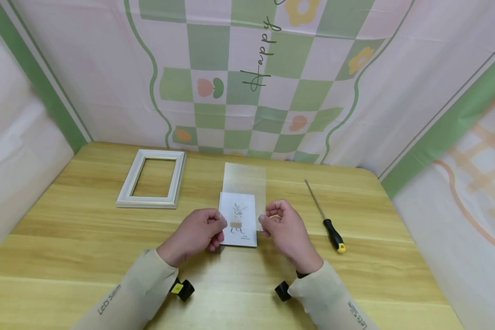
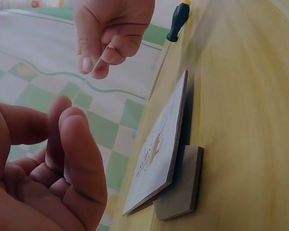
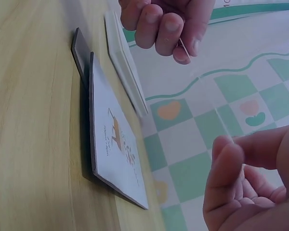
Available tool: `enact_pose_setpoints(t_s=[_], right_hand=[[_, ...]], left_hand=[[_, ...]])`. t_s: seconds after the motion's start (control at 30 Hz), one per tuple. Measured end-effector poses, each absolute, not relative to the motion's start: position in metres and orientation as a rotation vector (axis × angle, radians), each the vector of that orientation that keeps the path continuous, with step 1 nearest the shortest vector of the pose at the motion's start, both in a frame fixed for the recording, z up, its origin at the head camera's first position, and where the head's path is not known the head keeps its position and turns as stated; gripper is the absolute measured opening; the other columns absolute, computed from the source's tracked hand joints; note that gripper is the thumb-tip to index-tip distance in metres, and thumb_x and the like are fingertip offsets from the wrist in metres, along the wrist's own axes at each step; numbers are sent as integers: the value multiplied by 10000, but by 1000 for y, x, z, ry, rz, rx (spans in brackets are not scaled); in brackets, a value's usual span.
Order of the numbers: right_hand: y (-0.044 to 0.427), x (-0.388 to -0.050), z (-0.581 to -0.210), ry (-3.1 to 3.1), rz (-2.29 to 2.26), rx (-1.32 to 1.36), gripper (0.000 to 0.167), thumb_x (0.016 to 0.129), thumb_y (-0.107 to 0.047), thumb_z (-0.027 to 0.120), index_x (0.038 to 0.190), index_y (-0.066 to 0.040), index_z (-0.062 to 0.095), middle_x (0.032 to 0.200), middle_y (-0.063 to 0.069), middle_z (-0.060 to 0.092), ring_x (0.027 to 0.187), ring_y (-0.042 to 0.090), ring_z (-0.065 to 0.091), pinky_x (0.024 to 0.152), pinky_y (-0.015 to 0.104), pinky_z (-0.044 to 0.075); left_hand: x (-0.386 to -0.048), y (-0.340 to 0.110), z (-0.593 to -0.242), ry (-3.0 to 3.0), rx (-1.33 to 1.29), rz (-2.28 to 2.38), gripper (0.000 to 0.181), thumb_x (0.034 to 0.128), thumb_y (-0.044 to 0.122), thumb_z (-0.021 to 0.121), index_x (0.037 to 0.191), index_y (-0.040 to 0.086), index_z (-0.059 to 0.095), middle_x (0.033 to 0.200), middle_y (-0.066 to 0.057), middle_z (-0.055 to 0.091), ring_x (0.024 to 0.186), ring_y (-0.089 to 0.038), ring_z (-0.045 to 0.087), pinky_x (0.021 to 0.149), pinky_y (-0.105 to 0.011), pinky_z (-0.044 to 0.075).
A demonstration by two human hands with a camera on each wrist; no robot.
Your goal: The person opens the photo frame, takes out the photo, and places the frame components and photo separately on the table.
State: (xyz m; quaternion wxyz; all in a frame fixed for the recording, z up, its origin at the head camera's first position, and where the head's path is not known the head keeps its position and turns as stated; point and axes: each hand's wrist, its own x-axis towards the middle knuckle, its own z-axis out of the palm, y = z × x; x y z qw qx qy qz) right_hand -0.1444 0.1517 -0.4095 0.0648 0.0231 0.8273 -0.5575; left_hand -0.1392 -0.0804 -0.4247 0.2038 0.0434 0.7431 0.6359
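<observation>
Both hands pinch a thin clear sheet point(image 1: 245, 178) by its near side, one hand at each edge. My left hand point(image 1: 199, 230) grips it on the left, thumb against curled fingers. On the other edge, my right hand point(image 1: 286, 233) pinches it the same way. Beneath and partly behind the sheet is a white card point(image 1: 247, 201) with a printed plant and pot, on a thin backing board. From the left wrist view, the card point(image 2: 156, 149) looks tilted, propped on a brown stand leg point(image 2: 180, 185). The sheet is held above the card, apart from it.
A white picture frame point(image 1: 125, 195) lies at the back left of the wooden table point(image 1: 66, 238), its opening showing wood. To the right lies a screwdriver point(image 1: 333, 234) with a black and yellow handle. A patterned curtain point(image 1: 247, 91) hangs behind the table.
</observation>
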Motion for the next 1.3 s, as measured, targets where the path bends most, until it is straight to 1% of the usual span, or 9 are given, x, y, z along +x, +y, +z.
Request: enact_pose_setpoints(t_s=[0.1,0.23,0.37,0.5,0.73,0.83,1.0,1.1,1.3], right_hand=[[151,-145,-410,2464,-1718,86,322,956,-114,672,1232,-30,530,1002,131,619,721,317,618,592,361,528],[151,-145,-410,2434,-1738,106,367,967,-124,664,1292,-53,511,976,176,626,716,336,624,615,410,555],[151,-145,-411,2424,-1740,88,382,982,-151,652,1329,-80,507,978,218,632,729,351,629,630,417,565],[152,-143,-410,2426,-1749,45,351,981,-149,649,1311,-75,554,980,194,634,741,323,635,645,409,568],[154,-144,-410,2418,-1688,-38,473,971,-96,633,1414,-216,518,859,197,662,665,278,608,609,374,537],[155,-144,-411,2411,-1693,-49,380,969,-88,638,1336,-167,574,819,183,671,642,267,600,590,362,537],[160,-145,-412,2435,-1717,-29,56,958,-66,648,999,-33,668,815,158,685,668,278,621,584,368,543],[163,-144,-412,2446,-1690,-18,73,959,-82,655,921,-23,677,833,153,680,705,280,632,604,378,544],[162,-145,-409,2453,-1645,-16,100,950,-112,676,951,-12,691,848,149,675,707,259,623,605,372,530]], left_hand=[[-139,-81,-424,2096,115,1768,219,1030,131,547,925,-52,604,725,-126,615,582,-192,562,573,-335,535],[-138,-81,-425,2123,127,1750,259,1027,159,565,884,-56,579,698,-117,603,573,-194,560,571,-339,531],[-138,-81,-425,2149,142,1729,278,1023,178,578,851,-40,574,670,-106,592,564,-192,556,568,-342,524],[-138,-82,-426,2191,154,1690,307,1025,211,581,807,-5,558,630,-98,575,548,-197,554,560,-343,509],[-138,-81,-426,2251,138,1647,324,1027,231,574,840,-34,558,584,-89,552,527,-204,552,536,-333,486],[-139,-81,-426,2264,127,1634,322,1027,234,577,840,-28,556,578,-92,553,521,-206,552,524,-322,471],[-141,-80,-426,2272,109,1610,336,1032,265,567,832,-4,546,600,-96,582,521,-208,553,494,-295,413],[-142,-80,-426,2276,101,1585,346,1034,277,562,820,5,552,610,-91,595,519,-202,541,482,-285,375],[-141,-84,-428,2336,106,1502,374,1030,314,565,799,20,574,604,-76,599,530,-224,542,508,-306,380]])
